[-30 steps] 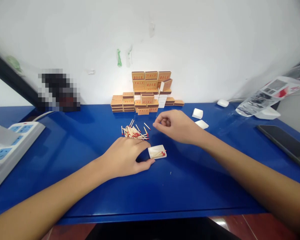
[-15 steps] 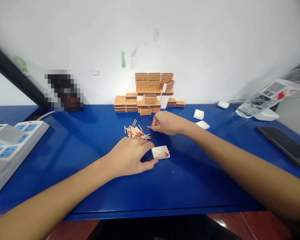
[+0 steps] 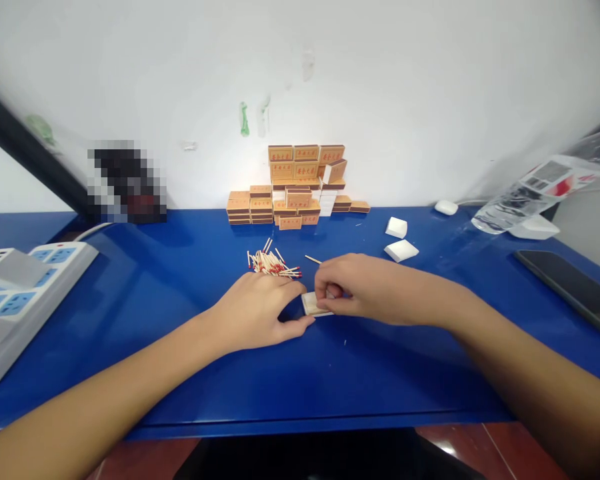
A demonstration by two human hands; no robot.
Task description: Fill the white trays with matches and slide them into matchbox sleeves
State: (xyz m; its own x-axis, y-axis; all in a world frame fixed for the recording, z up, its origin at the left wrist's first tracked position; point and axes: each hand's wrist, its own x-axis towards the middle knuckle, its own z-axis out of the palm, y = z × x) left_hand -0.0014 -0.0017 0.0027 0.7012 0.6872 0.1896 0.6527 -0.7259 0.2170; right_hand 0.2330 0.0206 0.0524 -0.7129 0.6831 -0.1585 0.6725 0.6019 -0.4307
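My left hand (image 3: pixel 265 310) rests on the table, its thumb and forefinger closed around the left end of a small white matchbox tray (image 3: pixel 310 306). Over the tray's right part is my right hand (image 3: pixel 353 287), fingers pinched together and reaching into it. They cover the matches there and most of the match in the pinch. Just behind my left hand lies a loose pile of red-tipped matches (image 3: pixel 273 262). A single match (image 3: pixel 313 259) lies apart, its right end hidden by my right hand.
Stacked matchboxes (image 3: pixel 295 175) stand against the wall. To the right are two white blocks (image 3: pixel 401 251), a white rounded case (image 3: pixel 447 208), a clear bottle (image 3: pixel 520 197) and a phone (image 3: pixel 570 287). A power strip (image 3: pixel 40 287) occupies the left side.
My right hand has come from beside the match pile toward me and down to the tray, bringing a match. The lone match on the table is now uncovered. My left hand stays put.
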